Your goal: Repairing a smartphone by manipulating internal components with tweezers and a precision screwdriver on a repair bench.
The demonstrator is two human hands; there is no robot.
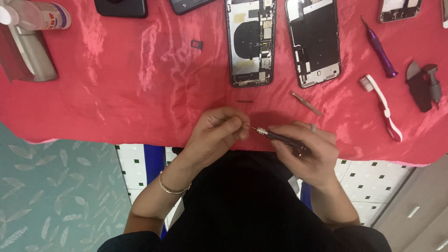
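At the red satin cloth's [116, 88] near edge, our right hand [305, 151] clamps a slim black screwdriver [275, 136]; our left hand [217, 135] pinches its steel tip. Bare cloth spreads toward ten o'clock; opened phones [249, 42] lie at twelve.

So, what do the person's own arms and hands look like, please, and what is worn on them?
Both forearms are bare. The left hand has a thin gold-coloured bangle at the wrist. The right hand shows no ring or watch. Dark sleeves begin near the elbows.
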